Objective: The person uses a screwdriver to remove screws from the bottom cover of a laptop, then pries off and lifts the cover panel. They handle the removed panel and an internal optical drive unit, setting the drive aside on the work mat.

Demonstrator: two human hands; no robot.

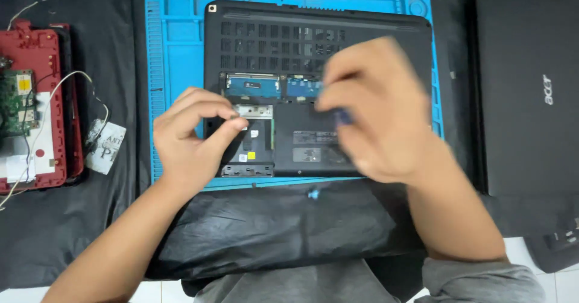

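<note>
A black laptop [253, 19] lies upside down on a blue work mat [178, 44], its bottom cover off so that green memory boards and a drive bay [253, 135] show. My left hand [190, 137] rests on the laptop's left edge, thumb and forefinger pinched at the top corner of the drive bay; whether they hold something small I cannot tell. My right hand [377, 113] is blurred above the laptop's middle and grips a thin tool with a blue handle [342, 117], its tip pointing toward the open bay.
A red opened device [36, 104] with a green circuit board and white wires lies at the far left, beside a small plastic bag [105, 146]. A second closed black laptop [531, 92] lies at the right. A small blue piece [312, 192] sits on the black cloth before the mat.
</note>
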